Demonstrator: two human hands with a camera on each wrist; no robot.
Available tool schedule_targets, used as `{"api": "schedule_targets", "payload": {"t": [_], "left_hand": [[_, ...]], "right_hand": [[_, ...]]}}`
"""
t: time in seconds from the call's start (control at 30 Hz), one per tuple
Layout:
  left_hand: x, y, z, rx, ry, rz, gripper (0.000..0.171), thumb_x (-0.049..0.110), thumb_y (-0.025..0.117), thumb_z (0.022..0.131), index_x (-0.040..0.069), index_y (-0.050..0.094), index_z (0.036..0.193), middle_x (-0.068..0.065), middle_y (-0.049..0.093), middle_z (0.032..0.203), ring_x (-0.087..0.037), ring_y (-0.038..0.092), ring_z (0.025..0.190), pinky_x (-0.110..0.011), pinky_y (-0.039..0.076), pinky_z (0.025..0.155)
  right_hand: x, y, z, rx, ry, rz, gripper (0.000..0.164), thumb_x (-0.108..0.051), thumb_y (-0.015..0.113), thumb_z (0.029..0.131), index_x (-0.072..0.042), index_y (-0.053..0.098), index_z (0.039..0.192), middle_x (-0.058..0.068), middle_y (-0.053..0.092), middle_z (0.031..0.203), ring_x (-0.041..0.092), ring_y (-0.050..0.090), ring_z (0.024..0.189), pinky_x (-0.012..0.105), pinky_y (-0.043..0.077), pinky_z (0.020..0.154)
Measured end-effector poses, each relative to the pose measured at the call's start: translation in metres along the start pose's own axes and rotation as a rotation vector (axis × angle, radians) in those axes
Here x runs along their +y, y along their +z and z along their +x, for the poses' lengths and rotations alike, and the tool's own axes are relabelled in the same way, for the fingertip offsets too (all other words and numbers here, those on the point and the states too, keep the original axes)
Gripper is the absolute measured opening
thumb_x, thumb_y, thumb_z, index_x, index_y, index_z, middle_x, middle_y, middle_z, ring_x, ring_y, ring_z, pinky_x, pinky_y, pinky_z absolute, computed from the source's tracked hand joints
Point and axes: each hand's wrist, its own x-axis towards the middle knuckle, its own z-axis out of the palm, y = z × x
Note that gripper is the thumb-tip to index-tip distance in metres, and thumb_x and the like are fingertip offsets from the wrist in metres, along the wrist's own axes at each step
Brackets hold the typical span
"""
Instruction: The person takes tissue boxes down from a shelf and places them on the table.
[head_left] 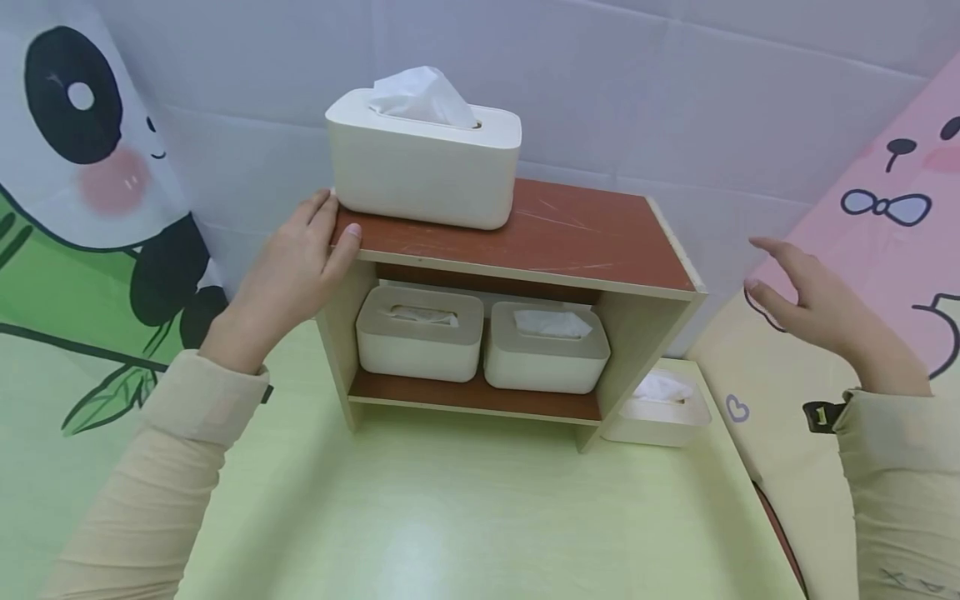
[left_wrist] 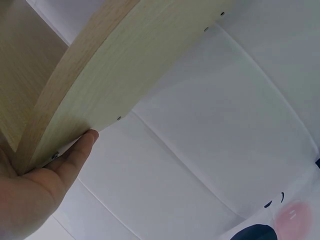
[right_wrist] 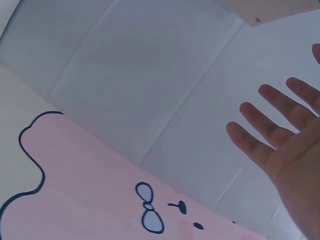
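Observation:
A small wooden shelf (head_left: 592, 237) with a red-brown top stands on the table. My left hand (head_left: 296, 250) rests on its top left corner, the thumb on the top surface. In the left wrist view, that hand (left_wrist: 50, 185) lies along the upper edge of the side panel (left_wrist: 110, 75), fingers fairly straight. Just right of its fingertips, a white tissue box (head_left: 423, 171) stands on the shelf top, a tissue poking out. To the right of the shelf, my right hand (head_left: 821, 304) is in the air, touching nothing. Its fingers spread in the right wrist view.
Two more tissue boxes, a left one (head_left: 420, 354) and a right one (head_left: 547, 367), sit side by side on the lower board. Another tissue box (head_left: 652, 425) stands on the table (head_left: 420, 517) right of the shelf. Cartoon-printed sheets hang behind and beside.

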Motion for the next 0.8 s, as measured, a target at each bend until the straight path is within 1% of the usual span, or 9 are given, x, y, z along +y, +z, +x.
{"api": "schedule_targets", "payload": {"t": [0.2,0.27,0.37,0.57,0.8], "left_hand": [[-0.001,0.001,0.001,0.002,0.004,-0.007,0.064,0.042,0.023,0.097,-0.001,0.015,0.145,-0.021,0.018,0.15,-0.038,0.022,0.137,-0.054,0.024,0.108],[-0.001,0.001,0.001,0.006,0.008,-0.012,0.064,0.042,0.023,0.097,-0.001,0.016,0.145,-0.021,0.018,0.15,-0.038,0.022,0.137,-0.054,0.024,0.108],[-0.002,0.001,0.001,0.013,0.013,-0.015,0.064,0.042,0.024,0.097,-0.001,0.016,0.145,-0.02,0.018,0.15,-0.038,0.022,0.136,-0.054,0.024,0.108],[-0.001,0.001,0.002,0.024,0.019,-0.013,0.064,0.041,0.025,0.097,-0.001,0.018,0.144,-0.021,0.02,0.15,-0.039,0.024,0.136,-0.054,0.024,0.108],[-0.002,0.001,0.001,0.024,0.022,-0.018,0.063,0.041,0.025,0.097,-0.002,0.018,0.144,-0.022,0.02,0.149,-0.039,0.024,0.136,-0.054,0.023,0.108]], "right_hand": [[-0.029,-0.018,0.011,-0.025,-0.041,-0.009,0.059,-0.02,0.047,0.094,-0.013,0.02,0.146,0.026,0.028,0.144,0.047,0.022,0.132,0.063,0.015,0.105],[-0.038,-0.022,0.015,-0.035,-0.065,-0.007,0.06,-0.02,0.047,0.094,-0.014,0.02,0.146,0.024,0.026,0.145,0.045,0.019,0.134,0.062,0.013,0.107],[-0.051,-0.027,0.022,-0.037,-0.1,-0.025,0.06,-0.019,0.048,0.093,-0.013,0.02,0.146,0.022,0.025,0.146,0.043,0.019,0.135,0.06,0.013,0.108],[-0.078,-0.031,0.034,-0.043,-0.158,-0.088,0.06,-0.022,0.049,0.093,-0.012,0.021,0.146,0.023,0.03,0.144,0.042,0.024,0.134,0.057,0.015,0.11],[-0.103,-0.03,0.049,-0.093,-0.199,-0.162,0.061,-0.029,0.046,0.094,-0.011,0.02,0.146,0.022,0.031,0.144,0.041,0.025,0.134,0.054,0.017,0.11]]}}
